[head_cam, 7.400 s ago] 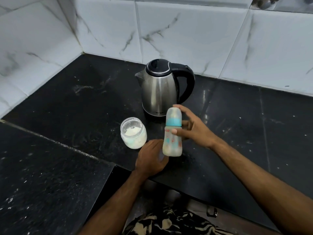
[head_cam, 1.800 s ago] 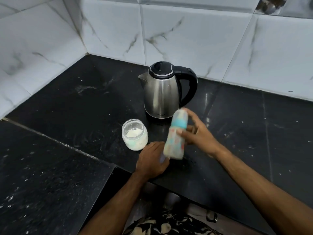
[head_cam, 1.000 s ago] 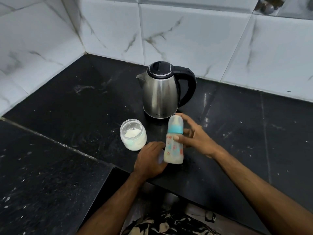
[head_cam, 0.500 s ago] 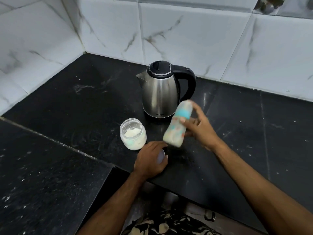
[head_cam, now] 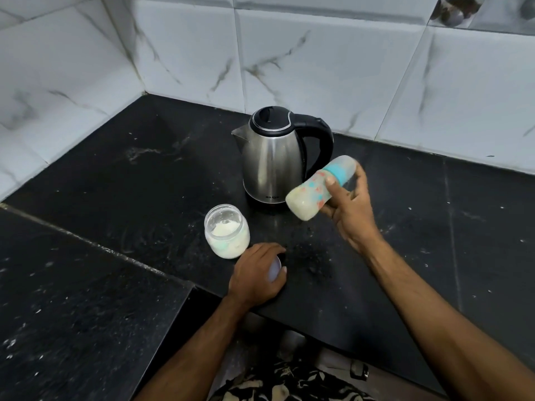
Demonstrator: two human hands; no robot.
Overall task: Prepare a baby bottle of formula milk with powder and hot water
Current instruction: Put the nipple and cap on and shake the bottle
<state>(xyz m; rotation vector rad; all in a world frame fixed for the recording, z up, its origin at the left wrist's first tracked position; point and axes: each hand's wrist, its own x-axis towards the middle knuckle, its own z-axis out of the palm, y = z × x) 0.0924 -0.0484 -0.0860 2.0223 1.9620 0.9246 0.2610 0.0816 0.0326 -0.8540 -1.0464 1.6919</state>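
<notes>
My right hand (head_cam: 348, 209) grips the baby bottle (head_cam: 314, 192) round its teal collar and holds it in the air, tilted steeply with the capped top up to the right. The bottle holds milky liquid and carries coloured prints. It hangs just right of the steel kettle (head_cam: 273, 157), which stands shut on the black counter (head_cam: 130, 180). An open glass jar of white powder (head_cam: 226, 234) stands left of front. My left hand (head_cam: 257, 274) rests on the counter near the edge, fingers curled over a small white lid (head_cam: 274, 270).
White marbled tiles (head_cam: 318, 59) form the walls behind and to the left, meeting in a corner. A lower black counter section (head_cam: 72, 314) lies at the front left. The counter edge runs just below my left hand; patterned clothing shows beneath it.
The bottle has swung from upright near the counter to lifted and steeply tilted, top to the right, in a shaking motion. My left hand and the jar have stayed put.
</notes>
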